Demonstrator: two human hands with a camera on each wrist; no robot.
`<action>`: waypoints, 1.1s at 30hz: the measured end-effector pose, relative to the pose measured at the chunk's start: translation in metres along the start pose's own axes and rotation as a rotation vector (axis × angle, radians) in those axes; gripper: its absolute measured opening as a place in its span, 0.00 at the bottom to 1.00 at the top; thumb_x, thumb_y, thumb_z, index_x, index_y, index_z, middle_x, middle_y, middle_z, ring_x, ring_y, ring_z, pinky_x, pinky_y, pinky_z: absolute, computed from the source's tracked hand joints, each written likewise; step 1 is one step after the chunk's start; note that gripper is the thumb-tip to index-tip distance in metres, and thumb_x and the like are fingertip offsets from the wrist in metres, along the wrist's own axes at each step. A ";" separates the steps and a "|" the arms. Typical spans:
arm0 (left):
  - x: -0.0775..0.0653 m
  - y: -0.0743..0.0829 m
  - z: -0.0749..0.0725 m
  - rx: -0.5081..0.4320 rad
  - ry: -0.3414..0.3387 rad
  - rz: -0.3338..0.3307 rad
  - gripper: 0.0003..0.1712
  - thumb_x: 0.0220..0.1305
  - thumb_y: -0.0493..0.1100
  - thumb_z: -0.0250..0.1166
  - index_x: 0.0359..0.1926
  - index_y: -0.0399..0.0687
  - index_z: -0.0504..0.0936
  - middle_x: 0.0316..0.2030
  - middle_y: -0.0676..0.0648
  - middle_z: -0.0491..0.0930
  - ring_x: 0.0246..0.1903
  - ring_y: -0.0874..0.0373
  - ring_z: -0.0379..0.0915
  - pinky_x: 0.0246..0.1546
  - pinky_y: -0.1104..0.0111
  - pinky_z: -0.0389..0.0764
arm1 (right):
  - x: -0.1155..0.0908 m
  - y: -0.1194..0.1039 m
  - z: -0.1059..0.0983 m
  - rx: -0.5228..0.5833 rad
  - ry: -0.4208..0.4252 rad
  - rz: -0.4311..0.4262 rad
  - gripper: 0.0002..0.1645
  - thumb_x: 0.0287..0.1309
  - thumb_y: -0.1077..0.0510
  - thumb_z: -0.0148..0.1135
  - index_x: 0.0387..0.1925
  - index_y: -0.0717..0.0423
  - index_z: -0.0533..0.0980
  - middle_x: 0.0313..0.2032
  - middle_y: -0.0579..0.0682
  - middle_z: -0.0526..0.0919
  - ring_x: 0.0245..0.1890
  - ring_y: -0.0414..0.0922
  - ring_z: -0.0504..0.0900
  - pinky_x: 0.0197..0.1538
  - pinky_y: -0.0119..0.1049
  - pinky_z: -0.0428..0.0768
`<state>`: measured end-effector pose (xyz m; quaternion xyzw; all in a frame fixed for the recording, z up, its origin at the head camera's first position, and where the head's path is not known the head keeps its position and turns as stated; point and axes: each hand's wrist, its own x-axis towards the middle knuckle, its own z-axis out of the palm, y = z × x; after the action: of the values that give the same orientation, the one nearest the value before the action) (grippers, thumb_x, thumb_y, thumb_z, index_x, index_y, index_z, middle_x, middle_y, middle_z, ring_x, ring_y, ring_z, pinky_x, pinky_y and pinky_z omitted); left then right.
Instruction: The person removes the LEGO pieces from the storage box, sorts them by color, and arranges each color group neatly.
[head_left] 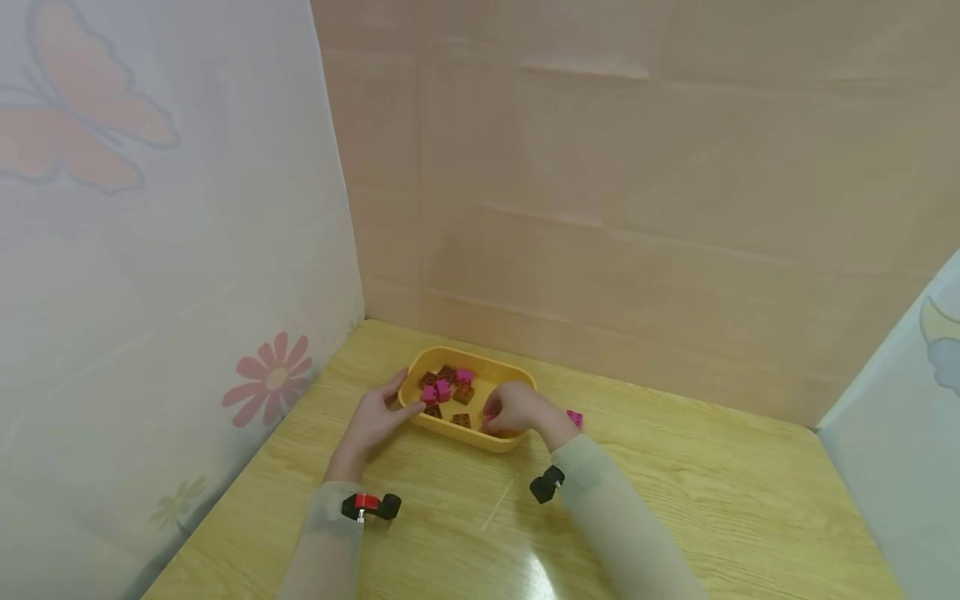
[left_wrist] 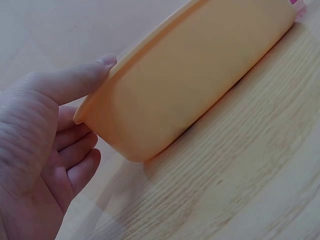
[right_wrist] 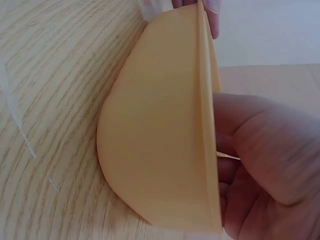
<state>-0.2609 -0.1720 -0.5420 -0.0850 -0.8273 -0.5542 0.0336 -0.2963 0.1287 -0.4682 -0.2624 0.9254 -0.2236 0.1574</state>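
Observation:
A yellow plastic bin (head_left: 471, 435) sits on the table, with several pink toy bricks (head_left: 443, 390) and brown toy bricks (head_left: 464, 393) spread inside, mostly in its left half. My left hand (head_left: 378, 415) holds the bin's left end. In the left wrist view, the thumb (left_wrist: 82, 80) lies on the rim and the other fingers bend beneath it at the outer wall. My right hand (head_left: 517, 408) reaches over the rim into the right end, its fingers pinching a pink brick (head_left: 487, 421) that is mostly covered. In the right wrist view, the bin's wall (right_wrist: 155, 120) hides those fingertips.
Another pink brick (head_left: 575, 418) lies on the wooden table (head_left: 720, 500) just right of the bin, beyond my right wrist. A tan wall covering (head_left: 600, 208) rises behind the table's back edge, and a pale wall (head_left: 187, 250) with printed flowers borders the left.

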 end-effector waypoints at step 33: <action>0.003 0.004 -0.004 -0.015 0.012 0.001 0.52 0.67 0.54 0.78 0.81 0.38 0.63 0.80 0.40 0.61 0.78 0.42 0.58 0.79 0.52 0.61 | -0.026 0.037 -0.014 0.435 0.226 -0.161 0.24 0.72 0.63 0.67 0.67 0.61 0.80 0.61 0.57 0.84 0.60 0.57 0.84 0.61 0.47 0.86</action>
<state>-0.2635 -0.1737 -0.5361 -0.0823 -0.8228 -0.5610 0.0380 -0.2958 0.1762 -0.4700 -0.2684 0.8434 -0.4571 0.0875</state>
